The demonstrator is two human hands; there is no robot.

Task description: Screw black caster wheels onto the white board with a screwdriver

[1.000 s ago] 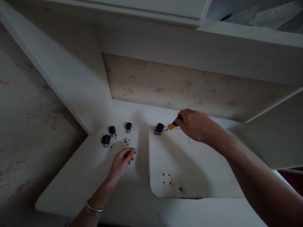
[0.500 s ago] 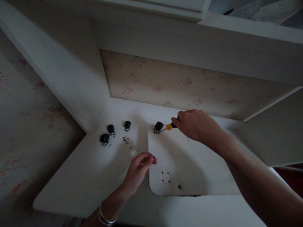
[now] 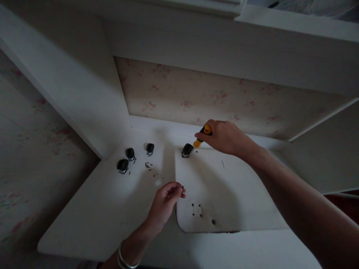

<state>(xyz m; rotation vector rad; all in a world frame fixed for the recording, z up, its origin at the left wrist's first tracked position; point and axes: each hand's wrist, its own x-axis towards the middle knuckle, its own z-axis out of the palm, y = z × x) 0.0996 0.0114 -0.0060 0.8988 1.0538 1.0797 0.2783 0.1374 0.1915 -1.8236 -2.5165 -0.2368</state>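
Note:
My right hand [image 3: 220,135] is wrapped round a yellow and black screwdriver [image 3: 198,143], its shaft slanting down to a black caster wheel [image 3: 187,149]. That caster stands at the back left corner of a white board [image 3: 213,186] lying on the desk. Over the board's left edge, my left hand [image 3: 168,196] pinches a small dark screw [image 3: 183,187] between thumb and fingers. Near the board's front left corner is a pale square mark [image 3: 197,210] with dark holes at its corners. Where exactly the screwdriver tip meets the caster cannot be made out.
Three loose casters, one of them at the rear [image 3: 150,148], stand on the white desk [image 3: 92,209] to the left. Several loose screws [image 3: 148,165] lie beside them. A floral wall panel [image 3: 193,97] rises behind, with a white side panel [image 3: 75,86] at left.
My right hand has risen slightly and shifted left, tilting the screwdriver from nearly flat to steeper at the caster. My left hand stays almost still with the screw.

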